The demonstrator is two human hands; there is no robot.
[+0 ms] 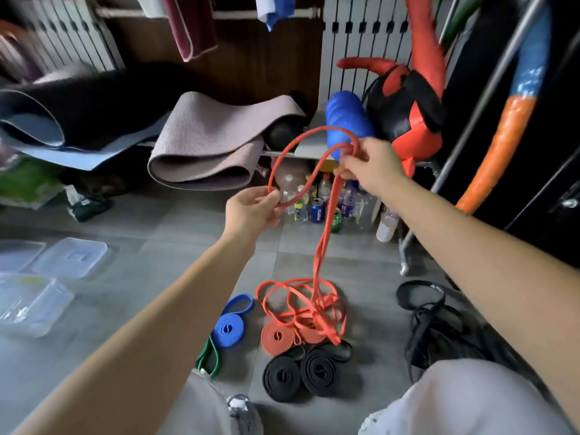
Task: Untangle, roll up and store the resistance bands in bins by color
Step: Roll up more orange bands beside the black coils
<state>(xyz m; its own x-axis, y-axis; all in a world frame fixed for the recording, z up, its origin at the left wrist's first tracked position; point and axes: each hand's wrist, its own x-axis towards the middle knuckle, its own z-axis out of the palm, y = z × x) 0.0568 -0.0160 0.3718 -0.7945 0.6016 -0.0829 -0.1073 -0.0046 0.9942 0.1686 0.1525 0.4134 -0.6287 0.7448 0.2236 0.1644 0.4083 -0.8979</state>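
Orange-red flat rubber resistance band (326, 230) is held up over the grey tiled floor (175, 233) in the head view, one long loop of it stretched between the two hands. The left hand (254, 211) sits lower, its thumb and curled fingers (276, 211) pinching the bottom of the loop. The right hand (373, 164) is higher and further out, fingers (348, 171) closed tight round the spot where the strands cross in a knot. From there the band drops straight to a loose orange-red tangle (301, 299) on the floor.

Just beside that tangle lies a rolled orange-red coil (277, 337), touching it. Nearer the person, two rolled black coils (282, 376) rest side by side. To the left are a rolled blue band (227, 329) and a loose green band (208, 356). A heap of tangled black bands (433, 321) lies to the right. Clear plastic bins (34, 302) stand well apart at far left.
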